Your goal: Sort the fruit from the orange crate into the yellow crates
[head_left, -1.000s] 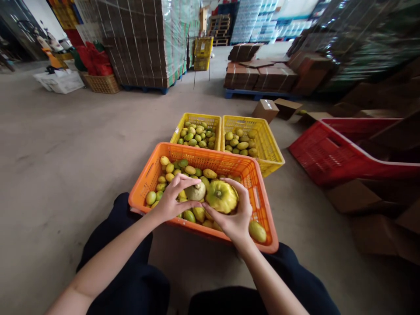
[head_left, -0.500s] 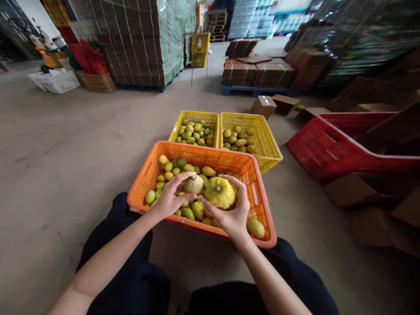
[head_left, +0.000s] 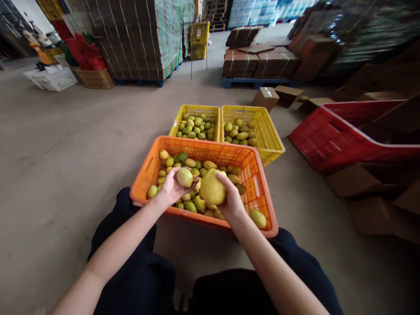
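Right hand (head_left: 234, 200), fingers behind larger fruit (head_left: 213, 188)

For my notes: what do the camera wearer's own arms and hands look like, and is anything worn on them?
The left hand and right hand are ungloved, with slim fingers. The left forearm and right forearm are slender, with no sleeve, watch or bracelet visible. Dark navy clothing covers the legs.
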The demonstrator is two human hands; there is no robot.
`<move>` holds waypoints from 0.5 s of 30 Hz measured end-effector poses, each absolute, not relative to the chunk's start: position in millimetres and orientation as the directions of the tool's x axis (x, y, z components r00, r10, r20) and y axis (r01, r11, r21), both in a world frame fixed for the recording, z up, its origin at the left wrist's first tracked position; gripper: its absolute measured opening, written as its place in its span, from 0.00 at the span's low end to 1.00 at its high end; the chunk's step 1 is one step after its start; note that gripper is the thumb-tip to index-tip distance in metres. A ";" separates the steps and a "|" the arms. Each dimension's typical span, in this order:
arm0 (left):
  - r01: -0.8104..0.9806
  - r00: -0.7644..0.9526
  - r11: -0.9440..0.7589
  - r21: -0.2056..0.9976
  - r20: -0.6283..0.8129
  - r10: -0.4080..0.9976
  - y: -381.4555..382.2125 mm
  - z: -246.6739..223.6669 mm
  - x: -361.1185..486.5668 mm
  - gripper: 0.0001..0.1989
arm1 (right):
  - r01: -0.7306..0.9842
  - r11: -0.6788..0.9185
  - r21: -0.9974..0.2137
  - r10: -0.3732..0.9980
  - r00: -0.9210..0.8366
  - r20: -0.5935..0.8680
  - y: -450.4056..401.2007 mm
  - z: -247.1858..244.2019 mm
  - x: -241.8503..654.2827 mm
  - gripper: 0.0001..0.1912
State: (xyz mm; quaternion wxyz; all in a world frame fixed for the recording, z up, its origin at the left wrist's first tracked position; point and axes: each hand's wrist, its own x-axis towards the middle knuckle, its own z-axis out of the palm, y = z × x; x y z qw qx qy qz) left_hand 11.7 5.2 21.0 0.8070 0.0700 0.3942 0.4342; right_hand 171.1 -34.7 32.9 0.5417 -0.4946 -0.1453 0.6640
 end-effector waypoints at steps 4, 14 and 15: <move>-0.717 0.277 0.574 0.395 -0.595 0.755 7.3 17.7 7.1 0.11 | -0.704 -0.525 -0.478 0.717 -0.064 -0.694 -32.4 34.9 177.1 0.10; -0.749 0.194 0.526 0.404 -0.625 0.756 11.0 3.3 4.0 0.07 | -0.737 -0.532 -0.417 0.650 -0.041 -0.759 -29.8 18.1 180.5 0.11; -0.736 0.174 0.525 0.427 -0.630 0.756 10.5 4.6 4.8 0.07 | -0.739 -0.531 -0.415 0.652 -0.043 -0.757 -29.7 18.2 180.2 0.11</move>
